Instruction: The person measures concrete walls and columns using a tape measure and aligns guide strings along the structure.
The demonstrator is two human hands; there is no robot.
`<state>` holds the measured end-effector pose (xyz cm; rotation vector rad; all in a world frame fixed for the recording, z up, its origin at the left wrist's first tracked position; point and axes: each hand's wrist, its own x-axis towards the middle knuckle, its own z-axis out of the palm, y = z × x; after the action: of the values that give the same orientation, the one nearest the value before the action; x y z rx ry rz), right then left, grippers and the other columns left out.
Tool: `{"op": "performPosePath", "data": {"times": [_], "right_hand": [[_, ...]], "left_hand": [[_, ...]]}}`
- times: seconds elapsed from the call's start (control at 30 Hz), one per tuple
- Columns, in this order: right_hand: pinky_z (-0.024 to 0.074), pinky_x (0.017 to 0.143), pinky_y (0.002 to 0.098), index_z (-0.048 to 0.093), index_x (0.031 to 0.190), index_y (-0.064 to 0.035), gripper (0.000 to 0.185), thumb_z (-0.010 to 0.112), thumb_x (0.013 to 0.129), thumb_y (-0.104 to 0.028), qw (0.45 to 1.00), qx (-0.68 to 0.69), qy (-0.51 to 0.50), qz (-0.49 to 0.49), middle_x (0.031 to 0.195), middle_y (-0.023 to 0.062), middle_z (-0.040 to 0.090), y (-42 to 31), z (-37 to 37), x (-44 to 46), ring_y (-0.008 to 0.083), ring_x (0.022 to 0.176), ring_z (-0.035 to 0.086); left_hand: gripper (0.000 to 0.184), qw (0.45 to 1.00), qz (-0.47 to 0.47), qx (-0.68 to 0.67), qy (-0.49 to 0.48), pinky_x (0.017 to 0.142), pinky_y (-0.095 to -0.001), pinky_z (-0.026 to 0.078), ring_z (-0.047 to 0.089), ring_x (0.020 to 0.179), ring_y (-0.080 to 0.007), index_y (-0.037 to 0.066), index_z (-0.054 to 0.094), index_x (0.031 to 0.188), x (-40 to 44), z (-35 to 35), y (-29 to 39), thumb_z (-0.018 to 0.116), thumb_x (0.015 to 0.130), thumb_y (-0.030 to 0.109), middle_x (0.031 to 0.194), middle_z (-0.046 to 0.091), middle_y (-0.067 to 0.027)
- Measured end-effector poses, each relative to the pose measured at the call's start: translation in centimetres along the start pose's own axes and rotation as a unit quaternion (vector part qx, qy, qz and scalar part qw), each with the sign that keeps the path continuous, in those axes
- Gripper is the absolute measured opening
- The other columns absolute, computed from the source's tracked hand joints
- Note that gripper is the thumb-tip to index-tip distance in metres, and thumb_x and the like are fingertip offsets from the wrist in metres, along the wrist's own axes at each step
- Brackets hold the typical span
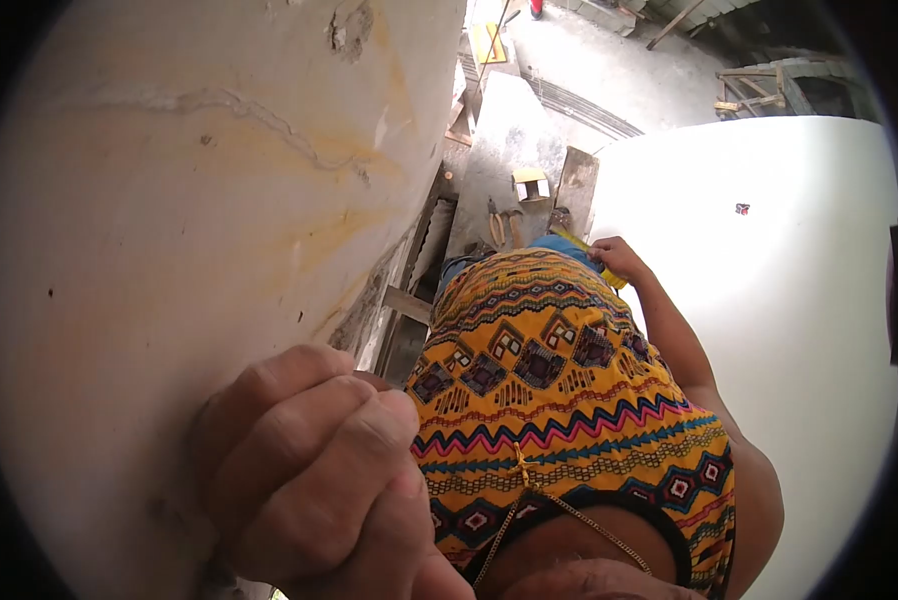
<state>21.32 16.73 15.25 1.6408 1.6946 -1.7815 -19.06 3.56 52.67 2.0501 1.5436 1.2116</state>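
Observation:
Close to the camera, my left hand point(314, 470) is curled into a fist beside the stained wall point(209, 260); whatever lies inside its fingers is hidden. Down by my waist on the right, my right hand point(619, 260) grips a yellow tape measure point(616, 280), and a short length of its blade point(569, 238) sticks out to the left. Beyond my waist, pliers point(496, 222) lie on a grey board point(509, 130). Next to them is a tool with a wooden handle point(516, 228), its kind unclear. A small yellow and white box point(531, 184) sits farther along the board.
A smooth white wall point(769, 300) rises on the right, with a small opening showing wires point(742, 209). A wooden plank point(575, 180) lies beside the board. Below are long rods point(584, 108) on the floor and a wooden frame point(754, 92) at the far right.

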Motion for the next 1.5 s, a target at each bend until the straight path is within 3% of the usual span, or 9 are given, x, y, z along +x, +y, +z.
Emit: {"op": "performPosePath", "data": {"times": [0.17, 0.37, 0.6, 1.5], "right_hand": [[0.0447, 0.059, 0.0284, 0.067, 0.070, 0.0006, 0.021, 0.061, 0.080, -0.017, 0.996, -0.082, 0.011, 0.019, 0.062, 0.0055, 0.061, 0.0, -0.5, 2.0, 0.0122, 0.059, 0.055], [0.0456, 0.056, 0.0290, 0.064, 0.068, 0.0028, 0.026, 0.060, 0.083, -0.018, 0.987, -0.155, 0.030, -0.029, 0.059, 0.0063, 0.059, -1.6, 0.8, 2.4, 0.0129, 0.056, 0.054], [0.0462, 0.056, 0.0314, 0.064, 0.070, 0.0031, 0.027, 0.062, 0.081, -0.022, 0.995, -0.092, 0.022, 0.008, 0.060, 0.0086, 0.061, 0.4, 0.8, 4.1, 0.0154, 0.055, 0.056], [0.0462, 0.054, 0.0303, 0.063, 0.066, 0.0029, 0.028, 0.062, 0.082, -0.020, 0.995, -0.091, 0.018, 0.025, 0.058, 0.0076, 0.060, 0.1, 1.2, 4.9, 0.0145, 0.053, 0.056]], "left_hand": [[0.032, 1.000, 0.013, 0.005, -0.007, 0.041, -0.0314, 0.043, 0.054, 0.053, -0.0202, 0.004, 0.049, 0.076, 0.9, 2.0, -0.6, 0.053, 0.083, 0.035, 0.072, 0.056, -0.0108], [0.033, 0.999, 0.030, 0.024, -0.003, 0.040, -0.0308, 0.043, 0.054, 0.053, -0.0198, 0.004, 0.049, 0.076, 0.6, 1.4, -0.6, 0.051, 0.084, 0.037, 0.073, 0.056, -0.0112], [0.036, 0.998, 0.046, 0.047, -0.009, 0.039, -0.0300, 0.043, 0.054, 0.053, -0.0193, 0.004, 0.048, 0.077, 1.0, 2.1, -1.0, 0.047, 0.085, 0.039, 0.074, 0.056, -0.0116], [0.046, 0.985, 0.146, 0.091, 0.034, 0.036, -0.0273, 0.043, 0.053, 0.053, -0.0175, 0.004, 0.047, 0.080, -0.7, 2.3, -0.8, 0.035, 0.090, 0.047, 0.078, 0.055, -0.0131]]}}
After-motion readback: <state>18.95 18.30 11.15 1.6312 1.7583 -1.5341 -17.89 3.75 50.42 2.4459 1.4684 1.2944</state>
